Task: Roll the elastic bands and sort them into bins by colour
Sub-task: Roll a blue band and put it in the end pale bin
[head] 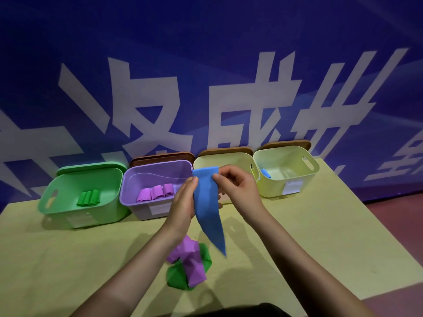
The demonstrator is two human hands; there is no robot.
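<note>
A long blue elastic band (209, 211) hangs in the air above the table, held at its upper end by both hands. My left hand (183, 202) pinches its left edge. My right hand (235, 186) pinches its right edge near the top. Below them a loose purple band (191, 259) lies crumpled on a green band (178, 276). The green bin (57, 202) holds three green rolls (88, 197). The purple bin (128, 179) holds three purple rolls (155, 192). The far right pale yellow bin (288, 186) holds a blue roll (266, 173).
A second pale yellow bin (229, 160) stands behind my hands, its inside mostly hidden. Lids lean behind the bins against a blue banner wall (206, 65). The yellow-green table (297, 248) ends at the right over a reddish floor (400, 220).
</note>
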